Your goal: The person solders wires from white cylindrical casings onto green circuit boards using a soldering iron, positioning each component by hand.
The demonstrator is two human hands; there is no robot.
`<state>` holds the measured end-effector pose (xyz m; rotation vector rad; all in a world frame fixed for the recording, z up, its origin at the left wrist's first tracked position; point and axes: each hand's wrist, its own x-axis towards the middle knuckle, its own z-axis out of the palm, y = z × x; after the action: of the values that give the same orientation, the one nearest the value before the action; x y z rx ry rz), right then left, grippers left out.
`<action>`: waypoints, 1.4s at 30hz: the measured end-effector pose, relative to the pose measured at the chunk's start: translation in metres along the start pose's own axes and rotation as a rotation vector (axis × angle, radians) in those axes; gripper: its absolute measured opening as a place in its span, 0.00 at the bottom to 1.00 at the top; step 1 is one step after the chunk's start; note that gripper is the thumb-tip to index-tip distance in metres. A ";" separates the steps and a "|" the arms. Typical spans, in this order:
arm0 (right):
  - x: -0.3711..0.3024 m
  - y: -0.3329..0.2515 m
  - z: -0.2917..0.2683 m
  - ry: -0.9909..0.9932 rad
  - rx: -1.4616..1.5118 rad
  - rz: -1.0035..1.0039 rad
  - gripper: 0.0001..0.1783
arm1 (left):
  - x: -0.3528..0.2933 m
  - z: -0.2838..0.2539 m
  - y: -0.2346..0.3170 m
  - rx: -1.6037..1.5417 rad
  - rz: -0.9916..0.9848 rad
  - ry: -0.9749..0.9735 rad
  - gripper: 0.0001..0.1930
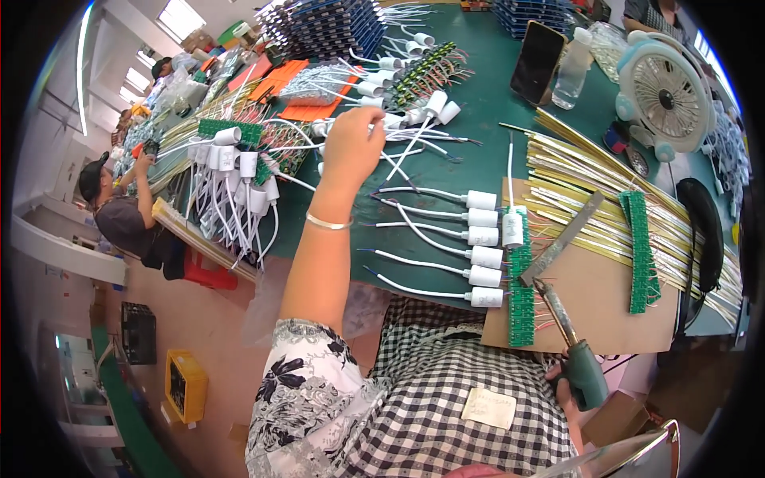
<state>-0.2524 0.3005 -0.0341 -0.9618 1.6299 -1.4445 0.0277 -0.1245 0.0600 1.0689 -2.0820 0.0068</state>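
My left hand (356,151) reaches over a loose pile of white cylindrical parts with white cables (437,103). Its fingers are curled in beside a white cylinder; whatever they grip is hidden. Low on the right, my right hand (564,390) is closed round the green handle of a soldering iron (588,373), its tip pointing up and left by the lower end of a flat metal bar (564,239). Beneath the bar's end runs a green circuit board strip (521,311) with thin red wires. Several white cylinders (484,256) lie in a column along its left side; another cylinder (514,227) rests across its top.
The brown board (590,319) under the work carries another green strip (637,251) and a heap of gold-white strips (558,171). A phone (538,64), clear bottle (572,72) and fan (665,95) stand behind. Cabled cylinders (247,171) hang at left; a person (127,207) sits beyond.
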 end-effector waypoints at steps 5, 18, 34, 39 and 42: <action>0.000 -0.022 0.012 0.037 -0.147 -0.045 0.13 | 0.023 0.048 -0.012 0.412 -0.078 -0.263 0.06; 0.008 -0.012 0.006 -0.037 0.036 -0.057 0.12 | -0.064 0.010 0.025 0.195 -0.003 -0.249 0.12; -0.010 0.000 -0.002 -0.003 -0.095 -0.036 0.16 | -0.053 -0.011 0.120 -0.261 0.168 -0.308 0.11; 0.009 -0.004 0.007 -0.036 0.096 -0.042 0.22 | -0.126 -0.031 0.173 -0.448 0.057 -0.593 0.09; 0.007 -0.022 0.008 -0.037 0.114 0.048 0.25 | -0.151 -0.015 0.175 -0.407 0.077 -0.483 0.07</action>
<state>-0.2475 0.2891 -0.0132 -0.8739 1.5174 -1.4620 -0.0319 0.0973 0.0301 0.7890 -2.4029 -0.6675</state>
